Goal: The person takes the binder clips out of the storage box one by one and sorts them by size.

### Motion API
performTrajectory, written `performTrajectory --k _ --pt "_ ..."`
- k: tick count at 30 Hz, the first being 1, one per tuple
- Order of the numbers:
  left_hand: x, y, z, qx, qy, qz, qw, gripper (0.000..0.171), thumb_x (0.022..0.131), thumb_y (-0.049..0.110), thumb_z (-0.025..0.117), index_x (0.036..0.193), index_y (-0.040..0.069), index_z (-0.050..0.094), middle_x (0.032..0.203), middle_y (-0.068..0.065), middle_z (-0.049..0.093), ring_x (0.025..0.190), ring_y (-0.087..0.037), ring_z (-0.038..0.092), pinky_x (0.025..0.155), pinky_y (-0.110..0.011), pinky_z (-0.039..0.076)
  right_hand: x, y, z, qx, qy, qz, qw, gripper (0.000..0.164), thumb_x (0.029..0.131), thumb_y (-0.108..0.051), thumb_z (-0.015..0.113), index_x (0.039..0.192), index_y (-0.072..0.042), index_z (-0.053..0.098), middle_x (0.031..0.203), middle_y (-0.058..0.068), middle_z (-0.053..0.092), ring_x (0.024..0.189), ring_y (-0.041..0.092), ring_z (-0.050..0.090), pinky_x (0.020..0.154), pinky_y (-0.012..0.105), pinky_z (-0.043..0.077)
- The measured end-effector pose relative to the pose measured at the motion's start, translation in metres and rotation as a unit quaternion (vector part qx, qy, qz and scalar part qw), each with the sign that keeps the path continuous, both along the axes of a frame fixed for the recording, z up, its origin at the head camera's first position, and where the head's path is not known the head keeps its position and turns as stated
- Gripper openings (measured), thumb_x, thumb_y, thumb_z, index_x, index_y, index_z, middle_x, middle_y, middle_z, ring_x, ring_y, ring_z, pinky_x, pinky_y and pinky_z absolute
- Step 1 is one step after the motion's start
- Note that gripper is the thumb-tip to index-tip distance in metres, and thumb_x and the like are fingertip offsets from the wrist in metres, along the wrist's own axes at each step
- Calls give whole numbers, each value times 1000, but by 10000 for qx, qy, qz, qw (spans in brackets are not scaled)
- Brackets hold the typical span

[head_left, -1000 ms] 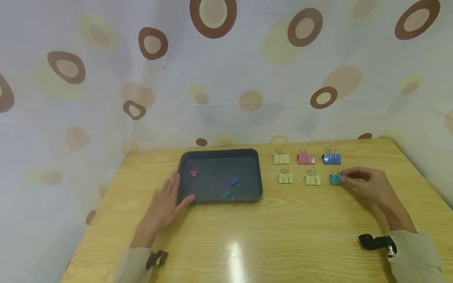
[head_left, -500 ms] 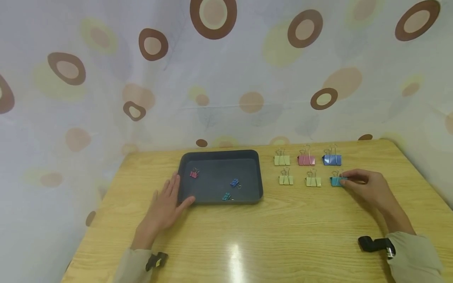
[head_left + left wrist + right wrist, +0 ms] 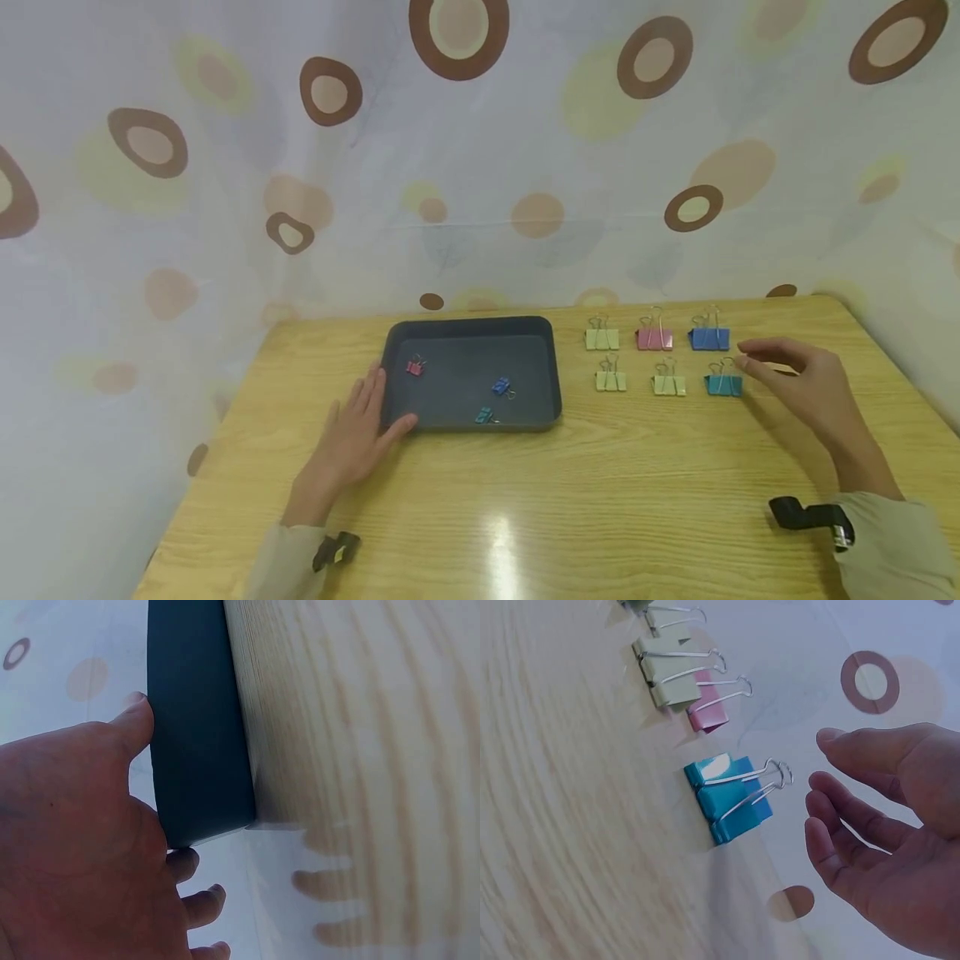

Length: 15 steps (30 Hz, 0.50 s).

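Observation:
My left hand (image 3: 347,444) rests against the near left corner of a dark grey tray (image 3: 465,327), thumb on its front rim and fingers along its left side. In the left wrist view the thumb touches the wall of the tray (image 3: 199,727). My right hand (image 3: 813,396) hovers just right of a teal binder clip (image 3: 723,386), fingers bent and parted from the thumb, holding nothing. The right wrist view shows a gap between the fingertips and the teal binder clip (image 3: 731,799), which stands with its wire handles up. Behind it is a blue binder clip (image 3: 709,339).
A pink binder clip (image 3: 655,339) and several pale yellow binder clips, one at the front left (image 3: 611,382), complete two rows right of the tray. Inside the tray lie small pink (image 3: 416,367), blue (image 3: 501,386) and teal (image 3: 484,415) binder clips. A patterned curtain (image 3: 480,167) hangs behind the table.
My right hand has let go of the teal binder clip and drawn back slightly up and to the right. The clip stays at the row's right end. My left hand keeps its place on the tray.

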<state>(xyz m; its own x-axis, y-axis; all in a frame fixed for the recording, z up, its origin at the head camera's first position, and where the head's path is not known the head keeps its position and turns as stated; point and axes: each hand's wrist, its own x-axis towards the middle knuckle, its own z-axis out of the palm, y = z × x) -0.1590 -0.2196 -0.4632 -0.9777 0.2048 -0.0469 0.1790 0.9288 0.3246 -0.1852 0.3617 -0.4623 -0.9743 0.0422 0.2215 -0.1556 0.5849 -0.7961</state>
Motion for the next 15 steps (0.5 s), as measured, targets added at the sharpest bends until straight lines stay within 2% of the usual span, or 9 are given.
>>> performTrajectory --k 8,15 --pt "0 -1 2 -24 -6 -15 10000 94 104 62 44 163 -2 10 171 -17 6 155 -42 13 118 -71 12 1 -23 17 -267 250 281 9989 30 98 -14 72 124 1 69 108 -18 70 99 -6 62 82 5 48" --pt "-1 -1 -1 -24 -22 -40 10000 94 104 62 43 163 -2 9 171 -16 5 155 -41 13 118 -71 11 2 -51 24 -310 153 558 9978 29 99 -14 70 125 -1 68 112 -14 70 98 -3 65 81 10 52"
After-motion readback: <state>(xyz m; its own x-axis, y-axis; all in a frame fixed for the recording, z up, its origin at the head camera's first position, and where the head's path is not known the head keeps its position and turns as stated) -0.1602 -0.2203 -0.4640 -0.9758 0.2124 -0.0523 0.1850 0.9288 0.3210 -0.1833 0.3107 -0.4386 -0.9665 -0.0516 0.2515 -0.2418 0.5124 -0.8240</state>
